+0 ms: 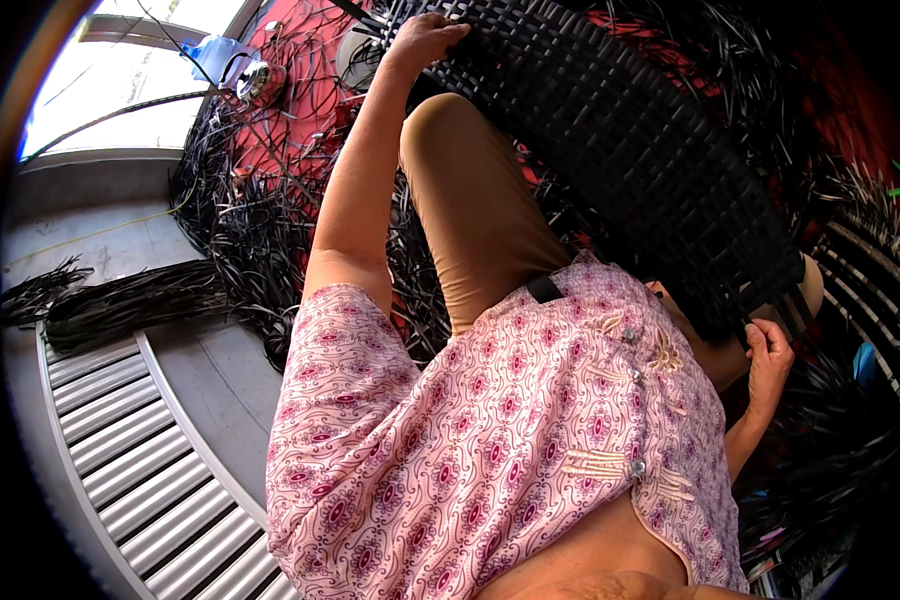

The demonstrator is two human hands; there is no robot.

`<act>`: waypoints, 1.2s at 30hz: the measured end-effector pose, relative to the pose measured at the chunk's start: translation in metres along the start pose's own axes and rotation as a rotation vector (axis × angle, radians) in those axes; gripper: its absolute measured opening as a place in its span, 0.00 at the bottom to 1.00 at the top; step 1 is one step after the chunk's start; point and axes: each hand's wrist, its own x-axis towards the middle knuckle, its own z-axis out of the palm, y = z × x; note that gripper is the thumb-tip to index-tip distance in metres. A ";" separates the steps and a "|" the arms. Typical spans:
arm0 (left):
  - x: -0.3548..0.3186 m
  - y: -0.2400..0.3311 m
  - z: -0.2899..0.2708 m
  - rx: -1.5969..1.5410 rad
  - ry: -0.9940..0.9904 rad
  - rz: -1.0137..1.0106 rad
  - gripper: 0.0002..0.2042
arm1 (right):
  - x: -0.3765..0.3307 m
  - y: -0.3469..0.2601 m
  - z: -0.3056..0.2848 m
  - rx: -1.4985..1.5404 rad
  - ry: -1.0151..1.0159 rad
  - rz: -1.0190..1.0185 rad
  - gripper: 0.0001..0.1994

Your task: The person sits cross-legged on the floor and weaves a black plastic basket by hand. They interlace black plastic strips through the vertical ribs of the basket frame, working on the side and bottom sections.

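A dark woven panel of flat black strips point(610, 130) leans across my lap, running from the upper middle down to the right. At its upper left end, my left hand point(425, 42) grips the edge, with my arm stretched out. Loose strip ends stick out beside that hand. My right hand point(768, 352) is at the panel's lower right end, thumb and fingers pinched on a black strip point(749, 312) that hangs from the weave. The panel hides its own underside and part of my right forearm.
Tangled black strips point(240, 220) cover much of the red floor point(275, 140). At left lie a metal slatted frame point(160, 470) and a bundle of strips point(140, 300). A blue plastic bag point(215, 60) sits at upper left. Another curved slatted frame point(870, 280) stands at right.
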 end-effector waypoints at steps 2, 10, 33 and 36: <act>-0.002 -0.003 -0.005 -0.185 -0.077 0.028 0.14 | 0.001 0.004 -0.001 0.009 0.000 -0.013 0.08; 0.003 -0.010 -0.007 -0.175 -0.033 0.074 0.11 | -0.005 -0.002 0.009 0.010 0.014 -0.061 0.09; 0.007 -0.043 -0.005 -0.696 0.204 -0.011 0.08 | -0.009 0.003 -0.012 0.107 -0.071 0.098 0.08; 0.012 -0.043 0.004 -0.590 0.311 0.012 0.09 | -0.006 0.001 -0.008 0.108 -0.068 0.086 0.07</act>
